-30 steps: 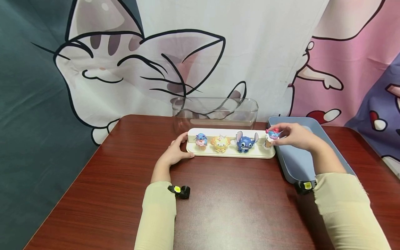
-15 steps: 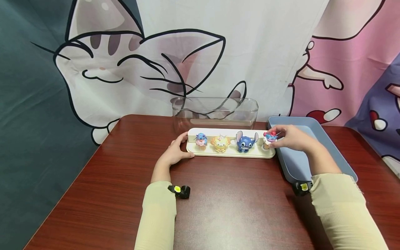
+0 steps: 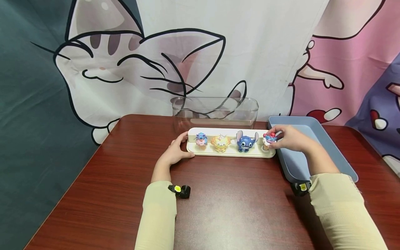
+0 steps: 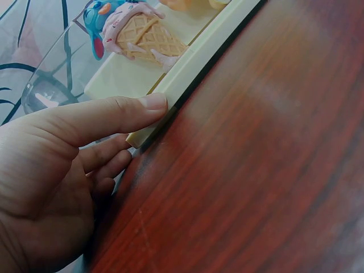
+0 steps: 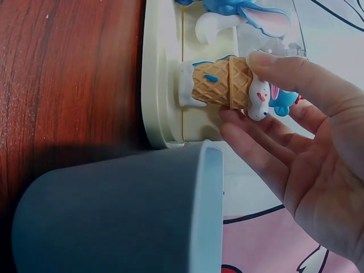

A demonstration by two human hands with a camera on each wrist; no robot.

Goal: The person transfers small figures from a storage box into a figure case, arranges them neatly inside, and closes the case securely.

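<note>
A cream display base [image 3: 231, 154] carries a row of figurines. From the left come a blue-and-pink ice-cream cone figurine [image 3: 201, 141], a yellow figurine [image 3: 220, 143] and a blue big-eared figurine [image 3: 245, 142]. At the right end my right hand [image 3: 292, 139] pinches another ice-cream cone figurine [image 5: 222, 82], with a red-topped blue head, between thumb and fingers. Its white foot is at the base surface; whether it bears weight there I cannot tell. My left hand [image 3: 172, 152] grips the base's left end, thumb [image 4: 128, 116] on the front edge and fingers beyond the end.
Behind the base stands a clear cover [image 3: 215, 113], near the cat-print curtain [image 3: 265, 52]. To the right lies a blue-grey tray [image 3: 295, 163], partly under my right forearm. All this rests on a reddish-brown wooden table [image 3: 231, 208].
My right hand has moved slightly left with the cone figurine, which now stands straighter near the base's right end. The left hand has kept its place.
</note>
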